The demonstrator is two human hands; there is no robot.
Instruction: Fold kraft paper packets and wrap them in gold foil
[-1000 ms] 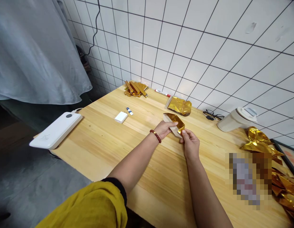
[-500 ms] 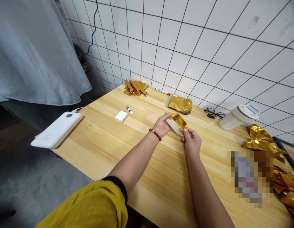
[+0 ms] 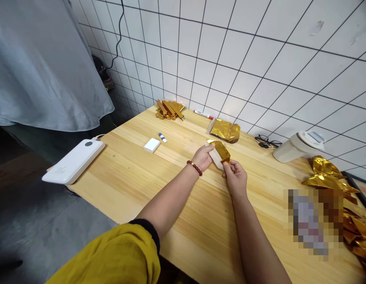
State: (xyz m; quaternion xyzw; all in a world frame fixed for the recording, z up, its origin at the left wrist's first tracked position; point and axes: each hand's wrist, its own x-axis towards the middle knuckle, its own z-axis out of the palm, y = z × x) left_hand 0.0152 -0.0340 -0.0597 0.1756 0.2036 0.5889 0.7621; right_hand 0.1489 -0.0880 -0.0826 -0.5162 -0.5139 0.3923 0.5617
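Bench (image 3: 183, 232) of pale wood spreads beneath the forearms, its near edge partly covered by the mustard sleeve (image 3: 111, 254). Ahead, left hand (image 3: 202, 157) and right hand (image 3: 236, 178) pinch opposite ends of a folded gold foil paper (image 3: 220, 150), thumbs on top, some fingers hidden. Right of them, pixelation masks something beside gold foil pieces (image 3: 321, 180), cut off by the frame. Wood stretches leftward to a power bank (image 3: 74, 161) at the edge; beyond the hands rises a tiled wall (image 3: 244, 59).

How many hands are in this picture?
2. The left hand, with a beaded bracelet at its wrist, holds the left side of the folded gold paper. The right hand pinches the paper's near right end. No other hands show.
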